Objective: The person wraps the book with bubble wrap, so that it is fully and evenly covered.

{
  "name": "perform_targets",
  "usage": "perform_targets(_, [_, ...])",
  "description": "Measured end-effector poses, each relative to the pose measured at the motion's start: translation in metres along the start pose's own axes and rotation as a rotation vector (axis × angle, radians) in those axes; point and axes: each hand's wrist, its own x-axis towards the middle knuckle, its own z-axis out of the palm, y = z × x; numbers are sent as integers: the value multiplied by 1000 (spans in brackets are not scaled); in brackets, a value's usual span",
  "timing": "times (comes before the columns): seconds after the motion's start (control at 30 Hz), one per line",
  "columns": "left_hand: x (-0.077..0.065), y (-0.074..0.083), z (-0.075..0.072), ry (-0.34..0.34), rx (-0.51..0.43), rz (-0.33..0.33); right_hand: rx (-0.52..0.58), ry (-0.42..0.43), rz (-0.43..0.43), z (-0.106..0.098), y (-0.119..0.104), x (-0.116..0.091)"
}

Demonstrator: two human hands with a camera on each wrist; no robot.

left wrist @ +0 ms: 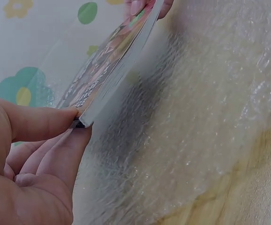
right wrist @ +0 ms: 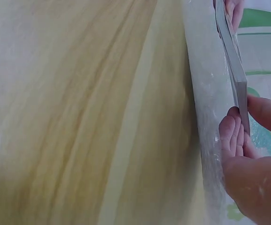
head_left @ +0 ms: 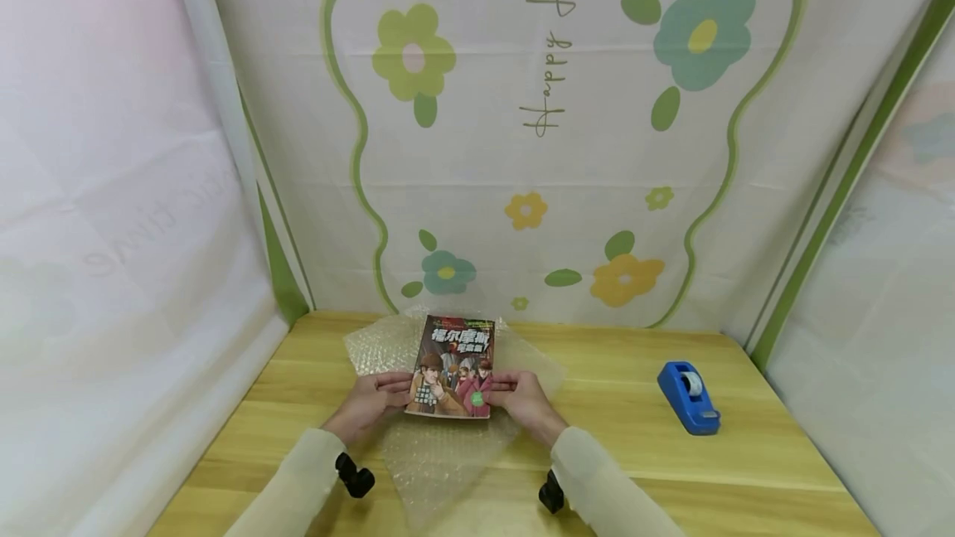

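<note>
A paperback book with an illustrated cover and large white Chinese characters is held face up above a sheet of bubble wrap. At the book's left edge my left hand pinches it, thumb on the cover and fingers beneath. My right hand grips the opposite edge in the same way. In the left wrist view the book is tilted, with a gap and a shadow between it and the bubble wrap. The right wrist view shows the book's pale page edges.
A blue tape dispenser with a roll of tape stands on the right of the wooden table. Behind the table hangs a white cloth printed with flowers, and more cloth hangs at both sides.
</note>
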Motion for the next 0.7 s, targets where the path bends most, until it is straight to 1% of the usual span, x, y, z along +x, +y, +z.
perform_targets(0.07, [2,-2,2,12,-5,-4,7,4,6,0,2,1])
perform_targets(0.23, [6,-6,5,24,-7,-11,-22,14,11,1,5,3])
perform_targets(0.33, [7,-9,5,14,-16,-9,-26,14,16,1,7,3])
perform_targets(0.53, [9,-15,6,-28,-28,-8,-17,5,41,0,11,4])
perform_targets(0.7, [7,-14,6,-25,-34,-18,-23,9,44,1,11,5])
